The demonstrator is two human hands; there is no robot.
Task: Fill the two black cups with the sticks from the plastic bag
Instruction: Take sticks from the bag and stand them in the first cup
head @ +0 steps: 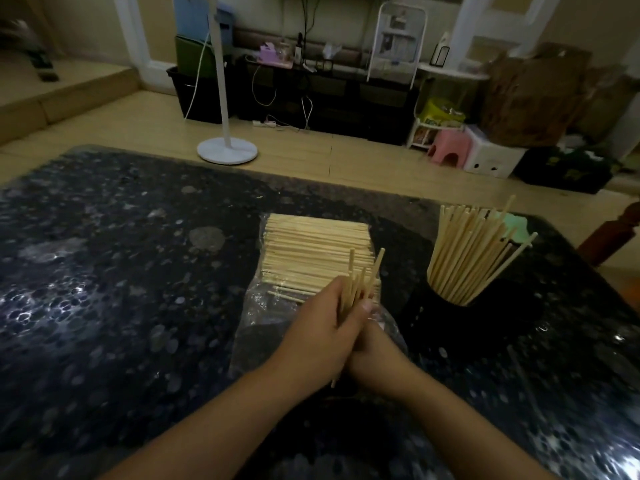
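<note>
Both hands' grip (346, 337) closed around sticks (360, 289), black cup (450, 306) half-filled

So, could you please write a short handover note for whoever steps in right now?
Left hand and right hand: pressed together, gripping a small bunch of sticks above the plastic bag.
The bag lies open mid-table with a large stack of sticks on it.
Done: one black cup, on the right, already holds many sticks.
Left: cup this bunch, then the stack; the second cup is not visible.
</note>
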